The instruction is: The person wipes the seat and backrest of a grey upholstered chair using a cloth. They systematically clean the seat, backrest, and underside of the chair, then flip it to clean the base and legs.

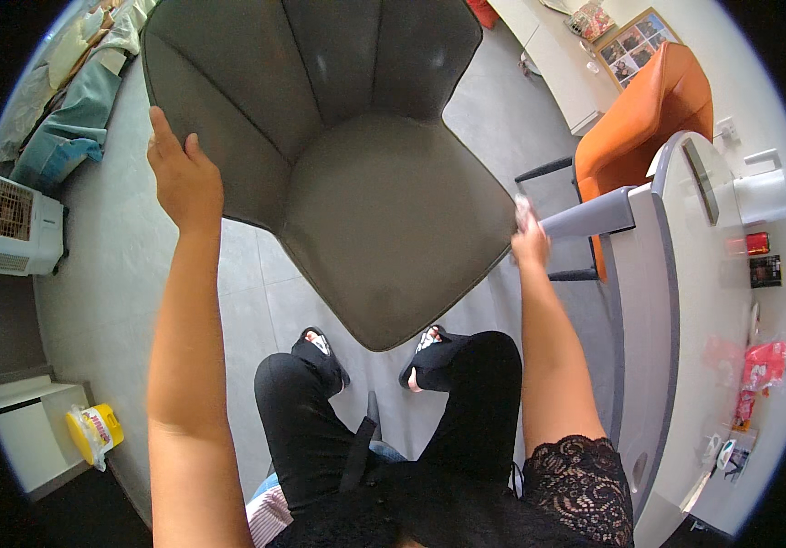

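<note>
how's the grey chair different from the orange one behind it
The grey chair is dark grey, close up, and both hands grip it: the left hand on its side edge, the right hand at the seat's other edge with something pale, possibly a cloth. The orange chair is bright orange, farther off beside the white table, mostly hidden and untouched. Both look padded, with smooth upholstery.

Yellow tub (94, 429): round, wrapped in clear plastic, red-and-white label, on the floor beside a white shelf (27, 438). Red packets (758, 365): crinkled, on the desk (685, 301) at its right edge. Small red box (757, 243) and dark box (764, 270): further up the desk, just apart.
</note>
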`<act>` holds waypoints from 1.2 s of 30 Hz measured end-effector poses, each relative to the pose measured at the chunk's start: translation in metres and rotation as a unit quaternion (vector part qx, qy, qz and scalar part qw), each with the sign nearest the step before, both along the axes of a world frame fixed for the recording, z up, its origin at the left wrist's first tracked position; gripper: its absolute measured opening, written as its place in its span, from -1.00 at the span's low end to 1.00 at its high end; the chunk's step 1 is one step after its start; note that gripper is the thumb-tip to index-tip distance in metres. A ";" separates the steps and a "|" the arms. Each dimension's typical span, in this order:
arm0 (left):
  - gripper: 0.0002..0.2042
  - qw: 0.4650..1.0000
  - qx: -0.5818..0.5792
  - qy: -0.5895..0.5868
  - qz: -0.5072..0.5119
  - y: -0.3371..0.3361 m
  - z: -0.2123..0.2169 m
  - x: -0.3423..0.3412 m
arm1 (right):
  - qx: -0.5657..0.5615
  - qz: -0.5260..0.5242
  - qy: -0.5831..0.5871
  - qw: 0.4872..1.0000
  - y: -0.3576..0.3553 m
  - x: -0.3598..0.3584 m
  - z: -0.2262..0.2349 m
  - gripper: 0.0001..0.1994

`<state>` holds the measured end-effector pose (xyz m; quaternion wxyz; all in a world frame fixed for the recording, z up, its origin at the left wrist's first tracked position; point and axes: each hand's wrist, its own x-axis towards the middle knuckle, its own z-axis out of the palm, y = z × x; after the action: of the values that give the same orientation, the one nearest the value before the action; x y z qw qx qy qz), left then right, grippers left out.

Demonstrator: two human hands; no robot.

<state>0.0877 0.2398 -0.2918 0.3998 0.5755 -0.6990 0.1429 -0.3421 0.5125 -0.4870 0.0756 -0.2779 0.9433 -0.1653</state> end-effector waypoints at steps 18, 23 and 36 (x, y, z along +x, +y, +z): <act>-0.44 1.000 -0.008 0.011 -0.011 0.001 -0.002 -0.001 | -0.212 0.306 0.193 0.908 0.037 0.181 -0.023 -0.65; -0.44 0.999 -0.006 0.027 -0.017 -0.001 -0.003 0.000 | -0.220 0.491 -0.156 0.828 0.123 0.315 -0.012 -0.68; -0.38 0.998 0.018 0.021 -0.053 -0.004 -0.007 0.008 | -0.183 0.568 0.016 0.802 -0.009 0.325 0.027 -0.58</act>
<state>0.0958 0.2355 -0.2988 0.4111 0.5473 -0.7226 0.0964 -0.0175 0.5037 -0.4600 0.0891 -0.7753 0.5698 -0.2576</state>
